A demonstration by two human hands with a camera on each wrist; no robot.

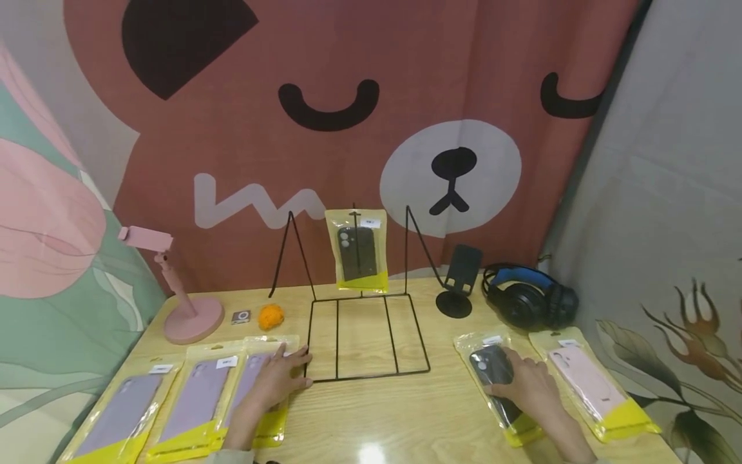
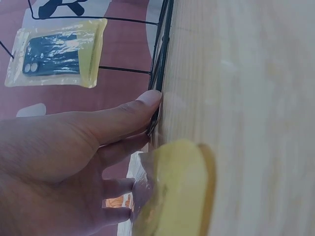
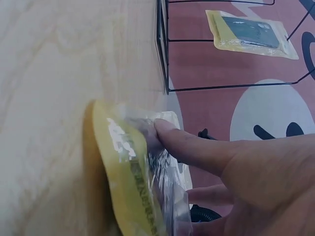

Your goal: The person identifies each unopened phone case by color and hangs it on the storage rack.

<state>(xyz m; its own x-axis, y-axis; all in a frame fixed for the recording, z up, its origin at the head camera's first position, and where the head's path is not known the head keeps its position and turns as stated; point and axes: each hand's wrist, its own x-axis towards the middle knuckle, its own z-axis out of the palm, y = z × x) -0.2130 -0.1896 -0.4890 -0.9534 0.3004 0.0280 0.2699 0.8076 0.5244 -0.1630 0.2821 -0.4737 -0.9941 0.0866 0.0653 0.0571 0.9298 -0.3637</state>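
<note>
Cases: six bagged. Three purple near left, left hand flat on rightmost. Right hand flat on black case; pink beside; one on rack.

A bare strip of table is left open between the two hands, at 6 o'clock of the black wire rack. Passage toward 12 o'clock is blocked by this rack and the packaged case hung on it. At 9 o'clock the way is closed by three packaged purple cases and the pink stand; at 3 o'clock by two packaged cases, the black stand and headphones.
</note>
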